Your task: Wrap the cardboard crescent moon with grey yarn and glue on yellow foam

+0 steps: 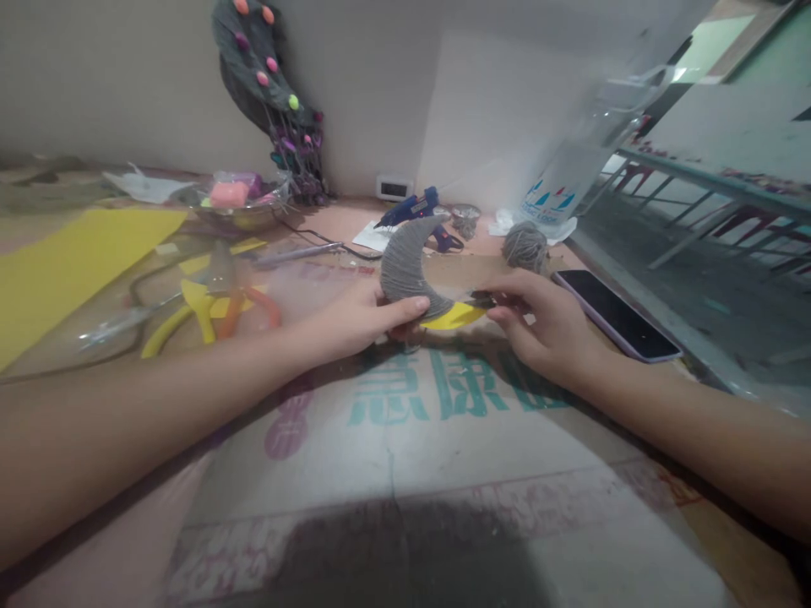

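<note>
A crescent wrapped in grey yarn (pixel 405 266) is held above the cardboard, with its unwrapped yellow end (pixel 457 317) pointing right. My left hand (pixel 371 317) is closed on the wrapped part, the thumb lying across its front. At the yellow end, my right hand (pixel 538 321) pinches something small and dark (pixel 482 299), perhaps yarn; it is too blurred to make out. A ball of grey yarn (pixel 525 247) lies just behind my right hand.
Yellow-handled pliers (pixel 199 312) and orange-handled ones (pixel 237 312) lie left, near yellow sheet (pixel 82 270) and a bowl (pixel 241 218). Behind are a blue glue gun (pixel 411 207), small clock (pixel 394 187) and decorated grey crescent (pixel 253 76). A phone (pixel 617 317) and plastic jug (pixel 561 181) stand right.
</note>
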Demonstrator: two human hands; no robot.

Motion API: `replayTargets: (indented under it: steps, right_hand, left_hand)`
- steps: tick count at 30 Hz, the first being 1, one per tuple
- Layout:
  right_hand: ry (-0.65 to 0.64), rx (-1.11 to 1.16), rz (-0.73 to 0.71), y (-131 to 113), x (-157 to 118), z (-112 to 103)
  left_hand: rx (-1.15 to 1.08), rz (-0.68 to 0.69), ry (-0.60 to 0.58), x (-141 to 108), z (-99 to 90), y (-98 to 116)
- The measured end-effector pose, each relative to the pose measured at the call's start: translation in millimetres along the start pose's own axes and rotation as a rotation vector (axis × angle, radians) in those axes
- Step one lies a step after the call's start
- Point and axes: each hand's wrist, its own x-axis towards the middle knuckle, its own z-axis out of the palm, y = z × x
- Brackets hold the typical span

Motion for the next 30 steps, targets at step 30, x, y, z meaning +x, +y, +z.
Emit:
replayTargets:
  steps: [30]
  right_hand:
    - [-0.251, 0.527, 0.508, -19, 12, 9]
  left_hand:
    - [0.072, 0.067, -0.039, 1, 2.0, -5]
